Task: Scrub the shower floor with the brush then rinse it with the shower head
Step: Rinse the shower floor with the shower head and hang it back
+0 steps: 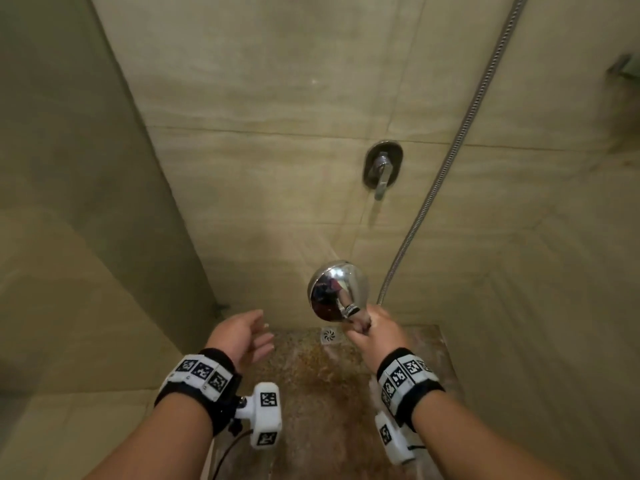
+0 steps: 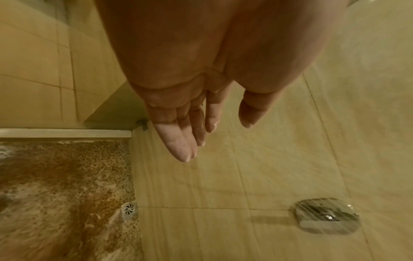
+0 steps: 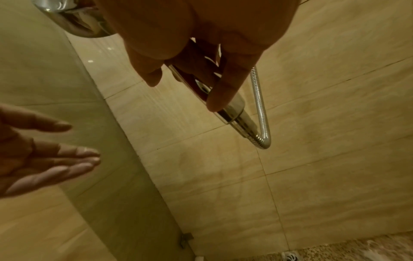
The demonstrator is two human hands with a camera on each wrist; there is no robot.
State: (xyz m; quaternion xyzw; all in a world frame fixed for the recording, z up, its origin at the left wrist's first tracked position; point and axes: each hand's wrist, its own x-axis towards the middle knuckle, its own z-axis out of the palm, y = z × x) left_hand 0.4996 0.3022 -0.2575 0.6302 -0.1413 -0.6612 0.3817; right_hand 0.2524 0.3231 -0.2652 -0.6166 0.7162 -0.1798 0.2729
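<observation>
Rinse step. Right hand [image 1: 372, 332] grip is wrapped round the shower head [image 1: 337, 289] handle, held above the shower floor [image 1: 322, 386], which is wet and foamy. Left hand [image 1: 242, 336] is loose and empty. Suggest sweeping the spray from the far edges toward the drain [image 1: 329, 335], keeping the hose [image 1: 446, 168] slack. No brush in view.

I see beige stone-look wall tiles [image 1: 277, 98], a chrome wall lever tap [image 1: 381, 171] and a square metal drain grate [image 1: 329, 335] (dim, warm lighting).
</observation>
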